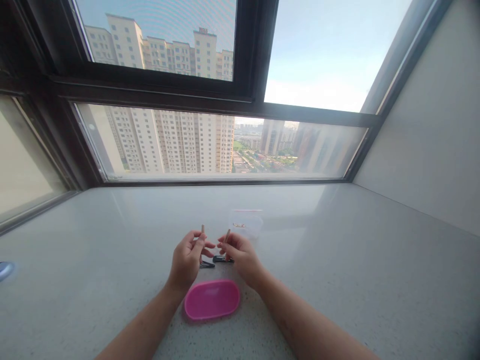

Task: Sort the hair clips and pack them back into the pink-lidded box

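My left hand (187, 256) pinches a slim tan hair clip (203, 229) between thumb and fingers, its end pointing up. A similar slim tan hair clip (227, 235) stands tilted in the pinch of my right hand (240, 254). The two hands are close together, a small gap between their fingertips. On the surface just below them lie two dark hair clips, one left (207, 264) and one right (221, 259), each partly hidden by a hand. Nearer to me, between my wrists, sits a pink oval tray (212, 300).
Behind my hands lies a clear plastic bag (253, 223) with small gold-coloured pieces (239, 225) on or in it. The pale speckled sill (318, 260) runs up to a dark-framed window (225, 97). A white wall (431, 130) stands at right, and a round bluish-white object (5, 270) at far left.
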Demonstrator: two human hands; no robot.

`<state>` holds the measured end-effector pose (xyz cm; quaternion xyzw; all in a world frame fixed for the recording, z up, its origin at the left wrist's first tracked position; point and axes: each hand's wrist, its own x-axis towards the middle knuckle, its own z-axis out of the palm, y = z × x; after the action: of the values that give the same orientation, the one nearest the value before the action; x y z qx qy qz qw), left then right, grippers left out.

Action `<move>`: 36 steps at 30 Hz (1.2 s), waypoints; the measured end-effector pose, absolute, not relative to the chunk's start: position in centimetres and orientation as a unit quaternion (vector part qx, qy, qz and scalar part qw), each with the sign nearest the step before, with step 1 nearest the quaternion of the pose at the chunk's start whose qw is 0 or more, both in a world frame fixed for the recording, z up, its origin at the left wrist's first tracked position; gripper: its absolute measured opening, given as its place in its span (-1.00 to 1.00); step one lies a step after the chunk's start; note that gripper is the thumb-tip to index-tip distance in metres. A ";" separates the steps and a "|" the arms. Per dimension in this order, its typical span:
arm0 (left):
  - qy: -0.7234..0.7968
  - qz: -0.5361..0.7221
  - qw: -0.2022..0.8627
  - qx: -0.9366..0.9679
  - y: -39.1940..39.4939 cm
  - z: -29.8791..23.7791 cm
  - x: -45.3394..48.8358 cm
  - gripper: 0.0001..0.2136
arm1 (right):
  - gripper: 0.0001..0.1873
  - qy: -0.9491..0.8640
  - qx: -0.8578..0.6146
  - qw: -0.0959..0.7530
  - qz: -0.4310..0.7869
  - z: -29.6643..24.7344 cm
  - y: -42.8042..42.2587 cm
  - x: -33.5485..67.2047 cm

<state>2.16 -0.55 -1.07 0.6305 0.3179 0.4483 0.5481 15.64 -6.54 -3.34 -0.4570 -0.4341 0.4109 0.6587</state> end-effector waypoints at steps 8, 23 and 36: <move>0.264 0.397 0.631 0.612 -0.2 -1.3 2.6 -0.83 | -0.80 -0.425 -0.420 0.669 0.443 -3.8 -6.3 15.6; 0.214 0.341 0.698 0.592 0.4 -2.7 2.9 -0.77 | -0.82 -0.386 -0.397 0.644 0.528 -3.4 -6.8 15.7; 0.182 0.284 0.714 0.614 0.3 -2.6 2.6 -0.76 | -0.77 -0.380 -0.368 0.659 0.534 -3.2 -6.8 15.6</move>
<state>2.63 0.28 -2.56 0.6138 0.1824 0.2837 0.7138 15.63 -6.84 -3.24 -0.3681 -0.3802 0.5344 0.6590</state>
